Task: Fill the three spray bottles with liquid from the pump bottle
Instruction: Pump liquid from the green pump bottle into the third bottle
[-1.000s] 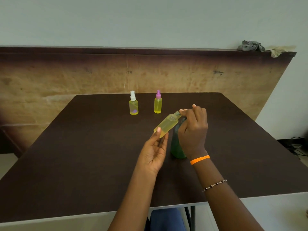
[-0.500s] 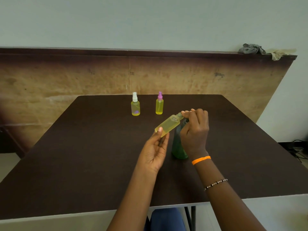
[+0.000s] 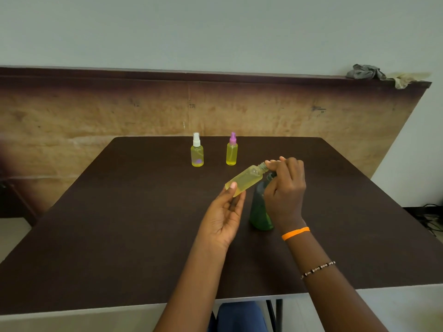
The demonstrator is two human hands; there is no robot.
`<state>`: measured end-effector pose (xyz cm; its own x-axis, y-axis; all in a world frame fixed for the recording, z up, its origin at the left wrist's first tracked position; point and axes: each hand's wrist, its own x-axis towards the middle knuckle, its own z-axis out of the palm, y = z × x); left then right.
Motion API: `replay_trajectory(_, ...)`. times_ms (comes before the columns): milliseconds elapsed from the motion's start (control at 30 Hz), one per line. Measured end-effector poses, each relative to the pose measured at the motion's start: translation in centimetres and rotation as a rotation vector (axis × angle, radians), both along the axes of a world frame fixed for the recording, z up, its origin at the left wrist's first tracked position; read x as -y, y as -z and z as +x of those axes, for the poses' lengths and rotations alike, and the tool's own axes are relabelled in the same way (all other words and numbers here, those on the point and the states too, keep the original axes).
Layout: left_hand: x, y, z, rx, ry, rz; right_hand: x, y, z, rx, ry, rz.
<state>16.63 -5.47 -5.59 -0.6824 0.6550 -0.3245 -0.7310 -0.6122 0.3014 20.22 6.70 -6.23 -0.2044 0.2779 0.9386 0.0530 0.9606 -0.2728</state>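
My left hand (image 3: 224,216) grips the base of an uncapped spray bottle (image 3: 247,179) of yellow liquid, tilted so its open neck points right at the pump. My right hand (image 3: 285,190) curls over the pump head of the dark green pump bottle (image 3: 259,212), which stands on the table; the nozzle is hidden under my fingers. Two more spray bottles of yellow liquid stand upright farther back, one with a white top (image 3: 197,150) and one with a purple top (image 3: 231,150).
The dark brown table (image 3: 119,224) ends at a brown board against the wall. Grey and beige rags (image 3: 366,72) lie on the board's top ledge at the far right. Cables lie on the floor at the right edge.
Both hands stay in almost the same place with the open neck at the pump. My right fingers have shifted slightly on the pump head.
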Motion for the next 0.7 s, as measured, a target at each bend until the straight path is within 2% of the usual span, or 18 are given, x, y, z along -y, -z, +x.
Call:
replay_trajectory(200,-0.1,-0.2,0.0,0.017,0.019,0.015,0.3,-1.4,0.3,0.067,0.002,-0.047)
replay_trajectory(300,-0.4,0.0,0.1,0.042,0.015,0.029,0.7,-0.8,0.1,0.028,0.012,-0.087)
replay_trajectory(500,-0.4,0.6,0.1,0.055,0.017,0.025,0.7,0.6,-0.2,-0.044,0.033,-0.03)
replay_trajectory(700,-0.3,0.4,0.3,0.065,0.029,0.047,0.4,-0.6,0.2,0.033,0.073,-0.001)
